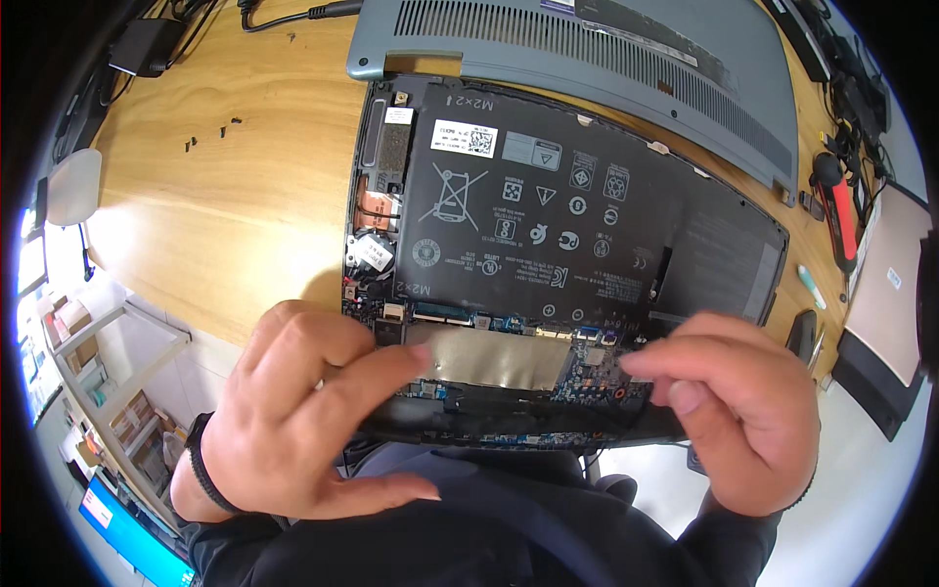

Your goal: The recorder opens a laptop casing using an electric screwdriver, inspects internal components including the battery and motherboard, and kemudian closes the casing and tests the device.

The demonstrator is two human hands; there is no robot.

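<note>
An opened laptop base (724,254) lies bottom-side up on the wooden table, showing its black battery (528,196), circuit board (597,362) and a silvery foil plate (494,357). My left hand (284,411) is at the lower left of the laptop, its index fingertip on or just over the foil's left end and its thumb spread apart below. My right hand (743,411) is at the lower right, fingers curled and thumb drawn in over the board's right end; I cannot make out whether anything small is between the fingertips.
A grey bottom cover (587,68) lies behind the laptop. Small screws (223,130) are scattered at left, near a black power adapter (142,44) and cable. At right are a red-and-black tool (841,215), a white pen-like item (810,284) and a beige slab (885,284). A shelving rack (108,391) stands lower left.
</note>
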